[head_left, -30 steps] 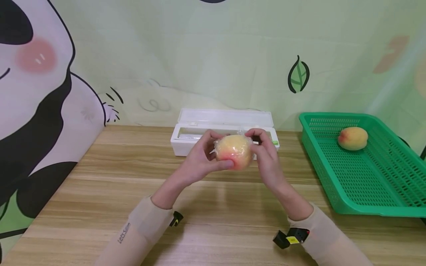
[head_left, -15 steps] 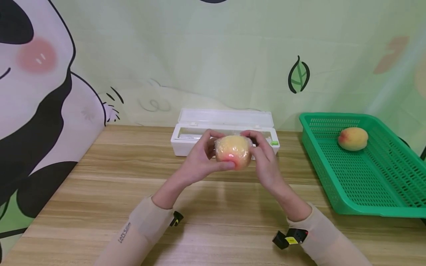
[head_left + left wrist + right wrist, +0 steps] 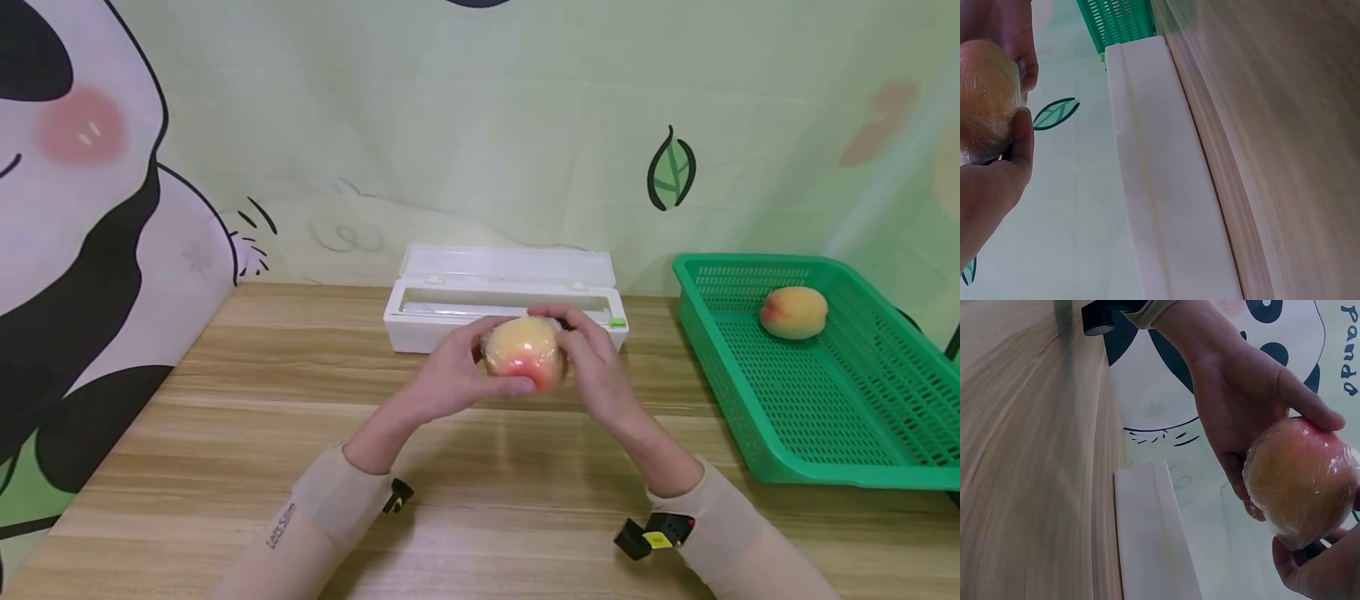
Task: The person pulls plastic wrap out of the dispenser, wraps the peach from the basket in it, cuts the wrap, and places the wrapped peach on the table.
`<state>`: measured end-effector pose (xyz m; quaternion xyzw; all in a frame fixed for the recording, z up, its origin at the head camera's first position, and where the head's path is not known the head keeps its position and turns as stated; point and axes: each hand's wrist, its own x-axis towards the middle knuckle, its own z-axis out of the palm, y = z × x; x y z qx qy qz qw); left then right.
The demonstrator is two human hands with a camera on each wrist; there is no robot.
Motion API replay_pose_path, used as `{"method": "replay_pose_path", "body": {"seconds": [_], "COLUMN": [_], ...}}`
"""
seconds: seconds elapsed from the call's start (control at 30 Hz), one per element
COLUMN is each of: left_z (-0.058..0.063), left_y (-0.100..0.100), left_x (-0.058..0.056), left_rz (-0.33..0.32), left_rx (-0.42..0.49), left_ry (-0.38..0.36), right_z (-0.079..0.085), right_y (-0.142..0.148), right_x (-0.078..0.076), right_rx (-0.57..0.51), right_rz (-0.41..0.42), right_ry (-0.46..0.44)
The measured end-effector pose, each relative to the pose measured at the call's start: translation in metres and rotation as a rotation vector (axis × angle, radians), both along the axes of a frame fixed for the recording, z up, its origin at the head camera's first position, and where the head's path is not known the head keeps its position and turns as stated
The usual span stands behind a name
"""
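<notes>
A yellow and pink peach (image 3: 525, 354), wrapped in clear cling film, is held above the table. My left hand (image 3: 450, 379) grips it from the left, its thumb lying across the lower front; the other fingers are partly hidden behind the fruit. From the right, my right hand (image 3: 600, 375) has curled fingers at the peach's upper right side. In the right wrist view, fingertips of the right hand (image 3: 1325, 569) pinch the film at the bottom of the wrapped peach (image 3: 1304, 481). The film is creased there and stretched smooth over the front.
A white cling film box (image 3: 427, 337) with its lid raised and a green slider (image 3: 617, 322) stands behind the hands, against the printed backdrop. A green basket (image 3: 738, 417) at right contains another peach (image 3: 793, 313). Wooden table (image 3: 225, 433) beneath.
Both hands have lowered slightly with the peach. The film bunched at its upper right has gone from sight, and my right fingers have shifted a little over that side.
</notes>
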<state>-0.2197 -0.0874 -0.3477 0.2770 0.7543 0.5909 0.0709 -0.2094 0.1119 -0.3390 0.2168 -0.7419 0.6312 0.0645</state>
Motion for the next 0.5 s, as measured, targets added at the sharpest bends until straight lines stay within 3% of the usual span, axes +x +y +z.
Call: {"method": "replay_pose_path", "body": {"seconds": [0.1, 0.37, 0.5], "left_z": [-0.0008, -0.0006, -0.0008], "left_y": [-0.0002, -0.0018, -0.002], "left_x": [-0.0011, -0.006, -0.0077], "left_rz": [0.045, 0.208, 0.232], "left_rx": [0.001, 0.027, 0.06], "left_ry": [-0.042, -0.098, -0.108], "right_z": [-0.0005, -0.0005, 0.0021], "right_y": [0.0001, 0.0023, 0.0017], "right_x": [-0.0009, 0.0008, 0.0044], "right_rx": [0.011, 0.036, 0.091], "right_rz": [-0.028, -0.162, -0.122], "right_ry": [0.025, 0.276, 0.256]}}
